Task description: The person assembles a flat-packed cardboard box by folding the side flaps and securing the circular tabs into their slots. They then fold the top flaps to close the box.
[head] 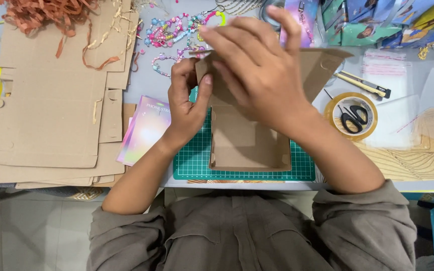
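A small brown cardboard box (249, 145) stands on a green cutting mat (192, 163) at the table's near edge, its lid flap (322, 65) raised at the far side. My left hand (187, 100) pinches the box's far-left corner between thumb and fingers. My right hand (257, 68) lies over the same far wall, its fingers pressing the cardboard down from above. The box's inside looks bare; its far wall is hidden by my hands.
A stack of flat cardboard blanks (51, 100) lies left, with orange paper shred (46, 15) above it. A pastel card packet (144, 130) is beside the mat. Bead strings (172, 32) lie beyond. A tape roll with scissors (351, 116), a box cutter (365, 84) and clear bags (385, 68) are right.
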